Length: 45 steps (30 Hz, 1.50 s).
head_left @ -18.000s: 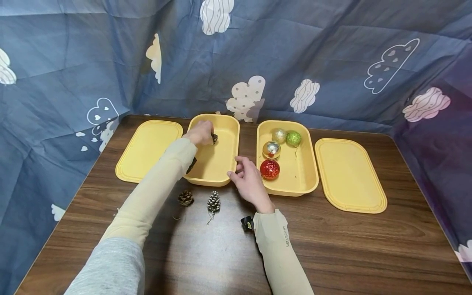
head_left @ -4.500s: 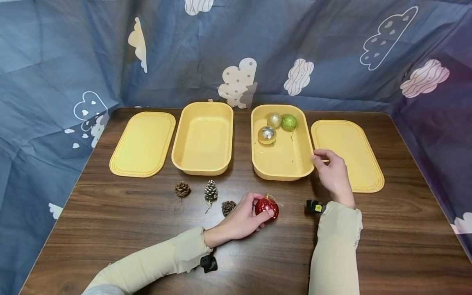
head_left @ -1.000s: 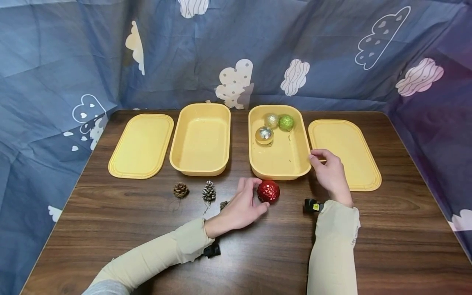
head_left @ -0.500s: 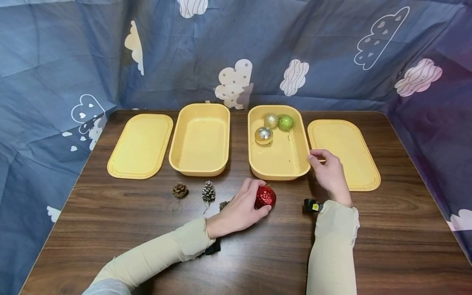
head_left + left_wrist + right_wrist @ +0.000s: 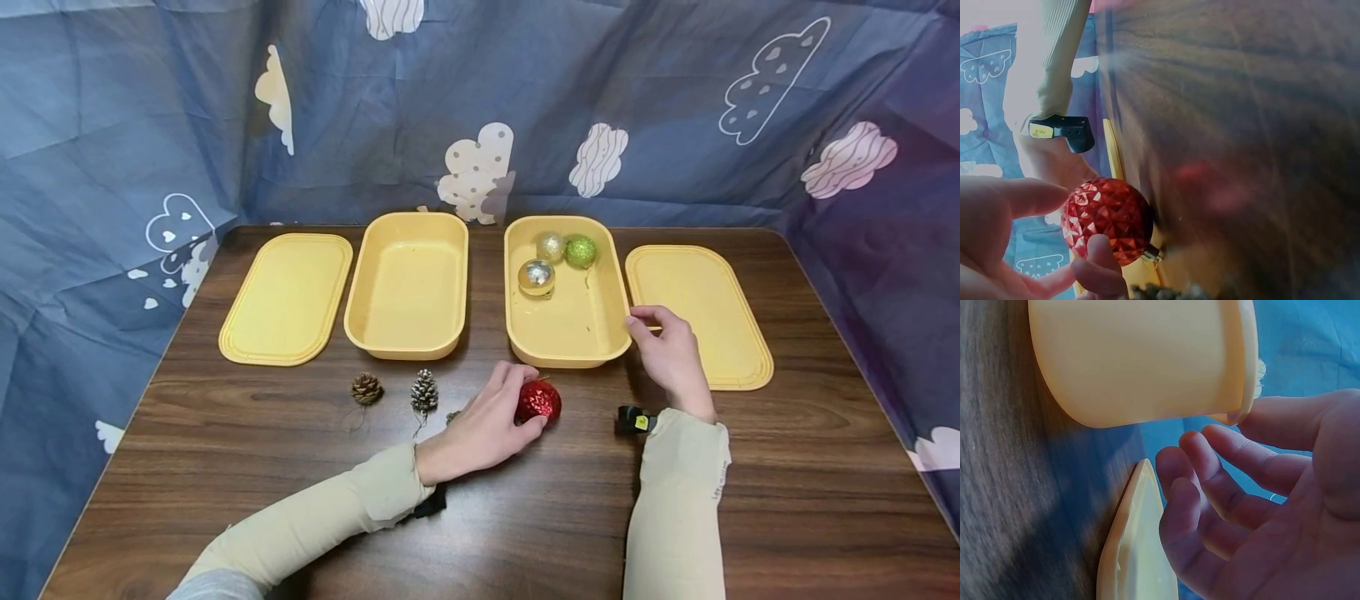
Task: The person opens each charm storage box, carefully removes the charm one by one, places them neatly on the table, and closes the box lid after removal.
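My left hand [image 5: 483, 421] grips a shiny red Christmas ball [image 5: 542, 402] low over the table, in front of the right-hand box. The left wrist view shows the thumb and fingertips against the faceted red surface, its gold cap turned down right. At the right-hand yellow box [image 5: 567, 364], my right hand [image 5: 670, 346] pinches the right rim near the front corner, other fingers curled below. Inside that box lie a silver-gold ball [image 5: 537, 277], a pale glitter ball [image 5: 551, 247] and a green ball [image 5: 580, 251].
Left of the ball lie a brown pine cone [image 5: 367, 388], a frosted pine cone [image 5: 423, 390] and a third one mostly hidden by my left hand. The left-hand yellow box [image 5: 406, 352] holds nothing. Flat lids [image 5: 287, 300] [image 5: 701, 317] flank the boxes.
Over the last second my left fingers closed in around the red ball, which shifted slightly toward me. Earlier it lay in the right-hand box. The right hand stays at the rim.
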Tool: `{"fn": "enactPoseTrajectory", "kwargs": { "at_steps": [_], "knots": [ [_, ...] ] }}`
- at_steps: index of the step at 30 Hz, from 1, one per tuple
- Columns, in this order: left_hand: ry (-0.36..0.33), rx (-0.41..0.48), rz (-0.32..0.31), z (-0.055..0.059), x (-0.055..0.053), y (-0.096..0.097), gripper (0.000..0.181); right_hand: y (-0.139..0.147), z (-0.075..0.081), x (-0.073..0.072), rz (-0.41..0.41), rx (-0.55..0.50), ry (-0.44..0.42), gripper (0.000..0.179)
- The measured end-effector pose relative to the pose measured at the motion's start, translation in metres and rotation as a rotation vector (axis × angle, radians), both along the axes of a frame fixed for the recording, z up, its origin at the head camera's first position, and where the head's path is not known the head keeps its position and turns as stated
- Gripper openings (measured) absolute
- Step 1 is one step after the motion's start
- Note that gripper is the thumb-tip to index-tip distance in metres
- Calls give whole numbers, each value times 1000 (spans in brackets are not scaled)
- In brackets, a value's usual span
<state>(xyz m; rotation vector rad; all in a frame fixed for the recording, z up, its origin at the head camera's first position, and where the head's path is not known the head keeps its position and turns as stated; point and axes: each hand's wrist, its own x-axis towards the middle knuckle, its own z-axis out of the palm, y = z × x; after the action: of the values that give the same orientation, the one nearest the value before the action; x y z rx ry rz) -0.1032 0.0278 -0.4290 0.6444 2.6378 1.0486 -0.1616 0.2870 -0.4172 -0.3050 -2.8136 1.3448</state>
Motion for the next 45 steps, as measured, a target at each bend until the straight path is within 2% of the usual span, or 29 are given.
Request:
{"fn": "enactPoseTrajectory", "kwargs": {
  "at_steps": [8, 14, 21, 25, 31, 35, 40, 42, 45],
  "knots": [
    [-2, -30, 22, 11, -5, -7, 52, 1, -1, 1, -3, 0, -4, 42],
    [55, -14, -6, 24, -13, -16, 44, 0, 0, 0, 1, -2, -4, 42],
    [184, 80, -85, 42, -38, -22, 32, 1, 0, -1, 9, 17, 28, 41],
    [241, 78, -135, 55, -54, -22, 29, 0, 1, 0, 5, 12, 30, 40],
    [317, -6, -158, 71, -81, -18, 32, -1, 0, 0, 0, 4, 16, 39],
    [411, -91, -166, 76, -101, -9, 33, 0, 0, -1, 3, 5, 6, 40],
    [558, -228, -216, 74, -122, 5, 29, 0, 1, 0, 4, -1, -9, 42],
    [588, -278, -231, 73, -130, 11, 29, 0, 1, 0, 4, -4, -13, 42],
    [590, -352, -240, 70, -139, 20, 30, -1, 1, 0, 1, -6, -13, 42]
  ]
}}
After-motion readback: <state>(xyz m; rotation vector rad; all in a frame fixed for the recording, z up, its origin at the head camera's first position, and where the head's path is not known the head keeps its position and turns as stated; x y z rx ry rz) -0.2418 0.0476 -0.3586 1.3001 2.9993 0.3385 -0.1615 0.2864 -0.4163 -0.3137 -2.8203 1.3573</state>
